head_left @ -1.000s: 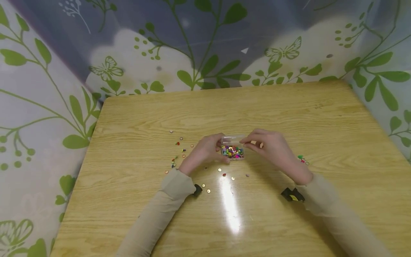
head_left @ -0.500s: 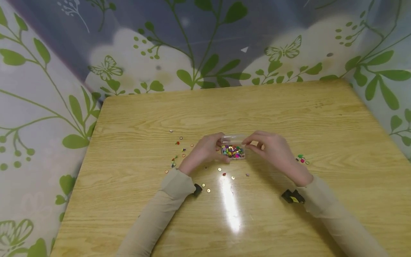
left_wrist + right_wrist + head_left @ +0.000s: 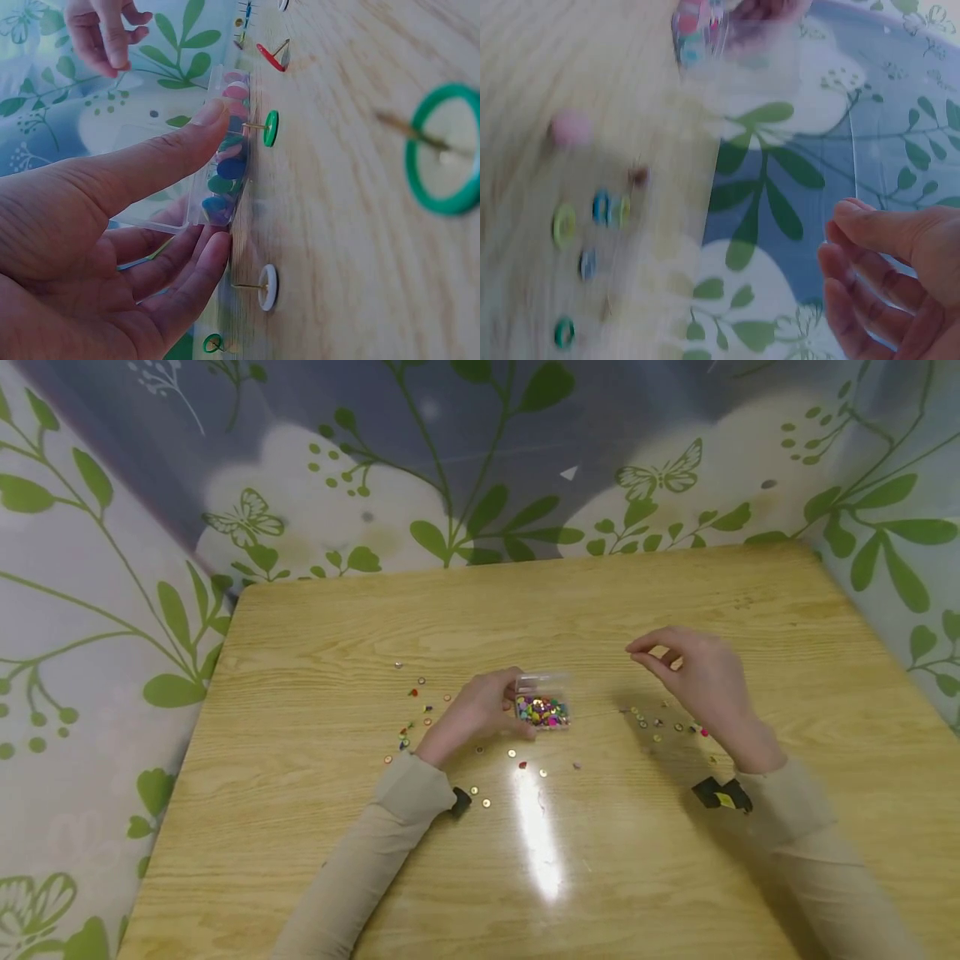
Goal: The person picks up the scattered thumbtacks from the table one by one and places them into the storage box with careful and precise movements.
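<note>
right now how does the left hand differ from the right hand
The left hand holds the clear box, while the right hand is apart from it, with nothing visible between its fingers. The left hand is low, close to the table; the right hand is raised above it. Both are bare, in beige sleeves.

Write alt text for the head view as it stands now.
A person's left hand holds a small, open clear box of colorful thumbtacks on a wooden table. The right hand is raised off to the right; whether it holds anything is unclear. Loose tacks lie scattered around.
</note>
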The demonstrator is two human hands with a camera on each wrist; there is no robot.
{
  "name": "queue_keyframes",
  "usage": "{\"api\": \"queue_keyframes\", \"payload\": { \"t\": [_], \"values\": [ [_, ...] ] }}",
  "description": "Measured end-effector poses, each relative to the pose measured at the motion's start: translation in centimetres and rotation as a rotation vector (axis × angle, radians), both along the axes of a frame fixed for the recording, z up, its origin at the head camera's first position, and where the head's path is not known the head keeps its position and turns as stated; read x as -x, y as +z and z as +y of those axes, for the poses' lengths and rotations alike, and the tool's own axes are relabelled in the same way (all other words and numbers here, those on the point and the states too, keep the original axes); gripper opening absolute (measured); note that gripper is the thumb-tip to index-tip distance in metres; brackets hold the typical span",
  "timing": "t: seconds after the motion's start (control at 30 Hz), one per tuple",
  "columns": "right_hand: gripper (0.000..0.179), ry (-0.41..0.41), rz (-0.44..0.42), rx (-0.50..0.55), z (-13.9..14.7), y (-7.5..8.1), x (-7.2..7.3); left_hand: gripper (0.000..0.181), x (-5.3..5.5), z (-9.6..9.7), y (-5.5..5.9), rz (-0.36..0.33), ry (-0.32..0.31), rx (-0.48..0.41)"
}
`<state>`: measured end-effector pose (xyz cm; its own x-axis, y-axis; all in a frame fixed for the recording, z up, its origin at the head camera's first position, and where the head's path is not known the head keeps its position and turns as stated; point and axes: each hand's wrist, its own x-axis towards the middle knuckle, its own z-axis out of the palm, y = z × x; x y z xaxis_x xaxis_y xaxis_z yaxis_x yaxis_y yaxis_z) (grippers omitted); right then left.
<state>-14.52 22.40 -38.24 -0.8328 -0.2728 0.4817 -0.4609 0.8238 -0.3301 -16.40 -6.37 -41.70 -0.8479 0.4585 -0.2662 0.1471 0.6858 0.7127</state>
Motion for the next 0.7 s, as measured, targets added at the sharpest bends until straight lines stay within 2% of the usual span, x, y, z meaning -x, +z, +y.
{"api": "queue_keyframes", "payload": {
  "t": [0.13,0.37,0.47,0.57,0.7],
  "values": [
    [0.012,-0.028,-0.065,-0.062,1.2,0.0,-0.1,0.07,0.1,0.0,-0.1,0.001,0.001,0.003],
    [0.012,-0.028,-0.381,-0.195,3.4,-0.8,-0.5,0.062,0.1,0.0,-0.2,0.001,0.008,-0.002],
    [0.012,-0.015,-0.489,-0.23,4.1,-1.5,-0.6,0.061,0.1,0.0,-0.2,0.006,0.003,-0.002],
    [0.013,0.002,-0.528,-0.245,4.5,-2.1,-0.5,0.06,0.1,0.0,-0.2,0.013,-0.002,-0.001],
    [0.01,0.003,-0.519,-0.242,4.8,-2.6,-0.3,0.061,0.1,0.0,-0.2,0.015,-0.006,-0.001]
  ]
}}
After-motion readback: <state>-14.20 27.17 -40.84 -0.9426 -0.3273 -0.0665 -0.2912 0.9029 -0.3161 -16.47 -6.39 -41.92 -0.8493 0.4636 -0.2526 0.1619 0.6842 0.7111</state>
